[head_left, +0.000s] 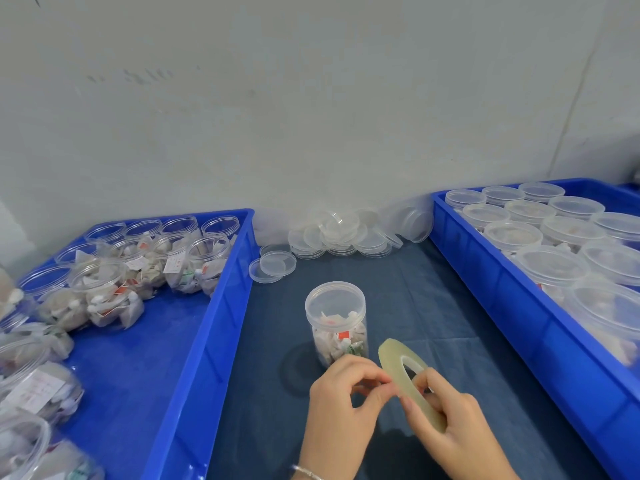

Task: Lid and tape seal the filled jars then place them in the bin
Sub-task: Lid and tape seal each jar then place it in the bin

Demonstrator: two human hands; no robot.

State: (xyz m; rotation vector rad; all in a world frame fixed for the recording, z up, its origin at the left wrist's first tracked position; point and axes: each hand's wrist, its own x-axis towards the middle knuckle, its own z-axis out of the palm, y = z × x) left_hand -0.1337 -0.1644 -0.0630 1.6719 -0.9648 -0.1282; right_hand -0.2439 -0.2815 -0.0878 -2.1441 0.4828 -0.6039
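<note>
The right hand [453, 424] grips the tape roll [410, 379]; the left hand [341, 407] pinches at its edge. The lidded jar [335, 322] stands just behind them.

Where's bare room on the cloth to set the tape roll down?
Bare dark blue cloth lies between the lidded clear jar and the right blue bin; a narrower strip runs between that jar and the left blue bin. The pile of loose clear lids crowds the back by the wall.
</note>
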